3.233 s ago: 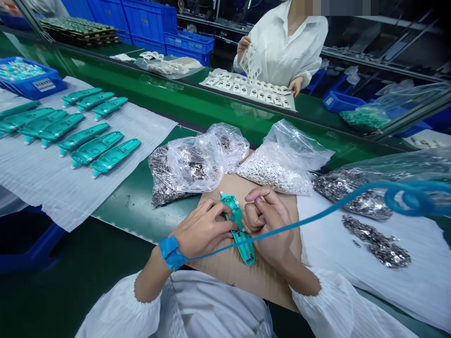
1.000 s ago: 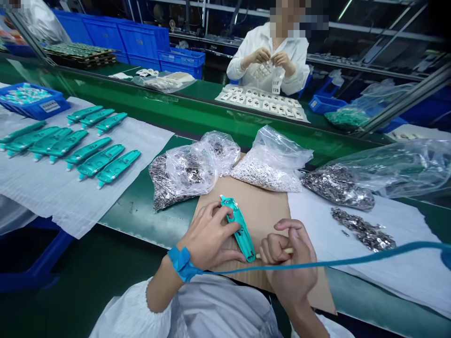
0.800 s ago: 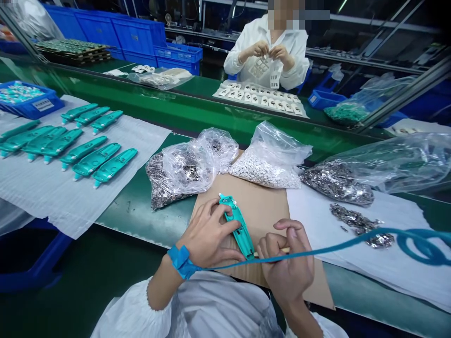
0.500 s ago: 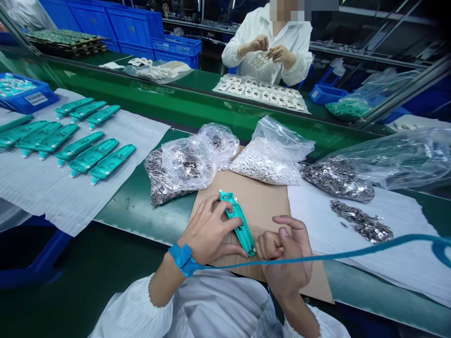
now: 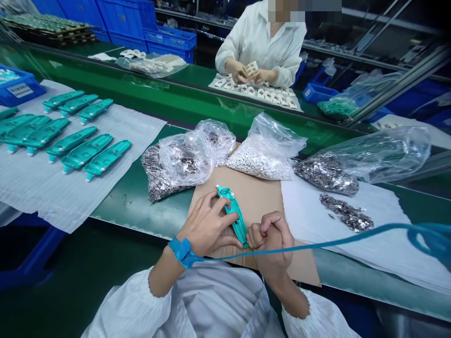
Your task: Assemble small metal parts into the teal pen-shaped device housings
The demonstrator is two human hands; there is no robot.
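Right, my left hand (image 5: 206, 224) is gripping the teal plastic housing (image 5: 234, 214), its fingers curled over the top, and the housing lies tilted on a cardboard sheet (image 5: 260, 197) at the lower middle of the frame. My right hand (image 5: 271, 239) is curled closed just beside it, its knuckles touching the housing's lower end; I can't tell whether it holds anything. A blue wrist strap (image 5: 182, 249) circles my left wrist, and its blue cord (image 5: 317, 240) runs off to the right. Clear bags of silvery metal parts (image 5: 179, 164) and small white parts (image 5: 262, 159) sit just above the cardboard. More teal housings (image 5: 84, 152) lie in rows on a white sheet (image 5: 70, 202) at the left of the green counter (image 5: 137, 206). Across the counter at the top, a co-worker (image 5: 260, 47) handles white pieces (image 5: 251, 68).
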